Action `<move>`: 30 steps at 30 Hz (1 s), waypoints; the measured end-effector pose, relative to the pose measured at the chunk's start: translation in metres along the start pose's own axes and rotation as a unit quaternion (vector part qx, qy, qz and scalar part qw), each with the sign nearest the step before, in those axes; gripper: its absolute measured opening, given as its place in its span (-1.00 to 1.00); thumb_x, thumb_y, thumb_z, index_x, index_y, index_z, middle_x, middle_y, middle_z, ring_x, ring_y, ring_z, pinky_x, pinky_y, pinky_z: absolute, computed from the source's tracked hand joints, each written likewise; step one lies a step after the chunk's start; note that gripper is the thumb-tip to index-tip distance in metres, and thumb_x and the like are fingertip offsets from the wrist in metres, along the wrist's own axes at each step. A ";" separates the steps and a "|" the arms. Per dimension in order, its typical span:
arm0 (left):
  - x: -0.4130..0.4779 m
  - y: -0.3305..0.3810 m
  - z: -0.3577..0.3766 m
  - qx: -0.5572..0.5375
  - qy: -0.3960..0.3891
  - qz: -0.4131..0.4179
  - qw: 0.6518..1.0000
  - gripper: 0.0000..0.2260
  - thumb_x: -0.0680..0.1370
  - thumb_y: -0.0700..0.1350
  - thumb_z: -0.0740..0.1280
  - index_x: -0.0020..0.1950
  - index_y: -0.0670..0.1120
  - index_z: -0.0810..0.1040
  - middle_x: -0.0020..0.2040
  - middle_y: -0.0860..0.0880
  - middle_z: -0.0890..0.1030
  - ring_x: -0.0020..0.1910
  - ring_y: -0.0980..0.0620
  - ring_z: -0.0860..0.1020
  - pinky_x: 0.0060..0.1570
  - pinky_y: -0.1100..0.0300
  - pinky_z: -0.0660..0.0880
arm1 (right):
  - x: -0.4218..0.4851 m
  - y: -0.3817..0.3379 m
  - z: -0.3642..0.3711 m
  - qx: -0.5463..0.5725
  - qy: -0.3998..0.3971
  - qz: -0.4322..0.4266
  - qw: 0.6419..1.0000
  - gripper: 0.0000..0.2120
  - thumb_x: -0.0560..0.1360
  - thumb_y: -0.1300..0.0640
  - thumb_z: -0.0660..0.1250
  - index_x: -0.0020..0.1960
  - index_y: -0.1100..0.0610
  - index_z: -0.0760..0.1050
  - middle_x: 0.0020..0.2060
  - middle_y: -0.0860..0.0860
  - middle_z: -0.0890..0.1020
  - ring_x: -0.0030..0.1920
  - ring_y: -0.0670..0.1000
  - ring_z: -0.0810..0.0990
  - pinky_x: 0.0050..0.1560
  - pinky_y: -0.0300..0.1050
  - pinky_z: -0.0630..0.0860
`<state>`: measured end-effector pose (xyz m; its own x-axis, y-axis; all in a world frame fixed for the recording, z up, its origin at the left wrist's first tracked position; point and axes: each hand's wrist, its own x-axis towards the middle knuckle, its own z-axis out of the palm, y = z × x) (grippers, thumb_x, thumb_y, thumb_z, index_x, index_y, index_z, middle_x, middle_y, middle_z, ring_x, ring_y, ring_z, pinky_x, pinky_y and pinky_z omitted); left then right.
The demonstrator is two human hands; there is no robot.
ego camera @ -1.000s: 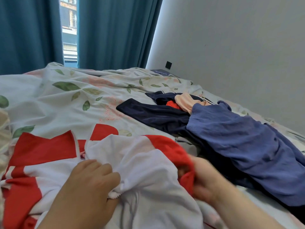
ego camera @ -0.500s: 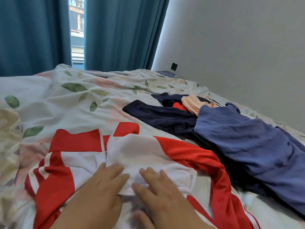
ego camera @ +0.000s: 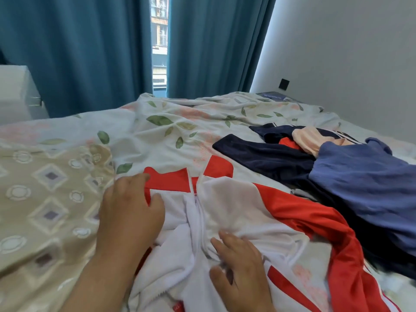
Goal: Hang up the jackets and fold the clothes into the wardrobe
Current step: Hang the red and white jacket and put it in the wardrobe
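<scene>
A red and white zip-up jacket (ego camera: 227, 199) lies front-up at the near middle of a bed, on a leaf-printed sheet (ego camera: 180, 122). The left hand (ego camera: 130, 212) rests flat on the jacket's left side with relaxed fingers, gripping nothing. The right hand (ego camera: 238, 264) presses spread fingers beside the white zip (ego camera: 198, 206), also gripping nothing. The fabric looks thin, smooth, light and limp, and is probably slippery. The shoulders or red collar (ego camera: 171, 180) seem the best hold. To the far right lies a heap of navy and blue clothes (ego camera: 337, 172).
</scene>
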<state>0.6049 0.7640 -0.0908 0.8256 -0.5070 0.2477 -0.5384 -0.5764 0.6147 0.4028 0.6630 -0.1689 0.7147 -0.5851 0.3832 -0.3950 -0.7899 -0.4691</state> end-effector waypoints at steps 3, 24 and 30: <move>-0.007 -0.026 -0.026 -0.094 -0.149 -0.157 0.972 -0.89 0.46 -0.09 0.28 -0.13 -0.07 0.58 -0.16 -0.11 0.61 -0.18 -0.09 0.53 -0.03 -0.05 0.49 | -0.001 -0.005 -0.002 0.011 -0.026 0.025 0.999 -0.47 0.39 -0.26 0.20 0.18 0.01 0.65 0.23 0.00 0.63 0.24 -0.02 0.56 0.26 0.06 0.36; -0.066 -0.058 0.027 -0.159 -0.107 0.129 0.973 -0.57 0.34 0.18 0.29 0.21 0.38 0.44 0.09 0.28 0.47 0.06 0.22 0.53 0.00 0.24 0.49 | 0.056 -0.065 -0.003 0.148 -0.132 0.249 0.948 -0.42 0.23 -0.40 0.28 -0.30 0.16 0.40 -0.42 -0.09 0.50 -0.41 -0.13 0.45 -0.36 -0.23 0.34; -0.046 -0.070 0.036 -0.568 -0.091 -0.185 0.797 -0.79 0.46 -0.47 0.28 -0.01 -0.21 0.52 0.05 -0.22 0.58 0.08 -0.09 0.58 0.01 0.07 0.57 | 0.061 -0.040 -0.007 0.203 -0.107 0.338 0.913 -0.86 0.53 0.14 0.31 -0.09 0.22 0.56 -0.15 0.15 0.66 -0.09 0.16 0.64 0.05 0.09 0.59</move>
<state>0.5983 0.8044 -0.1719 0.7983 -0.5816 -0.1564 0.3211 0.1914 0.9275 0.4583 0.6581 -0.1216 0.5008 -0.8296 -0.2470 -0.5718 -0.1029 -0.8139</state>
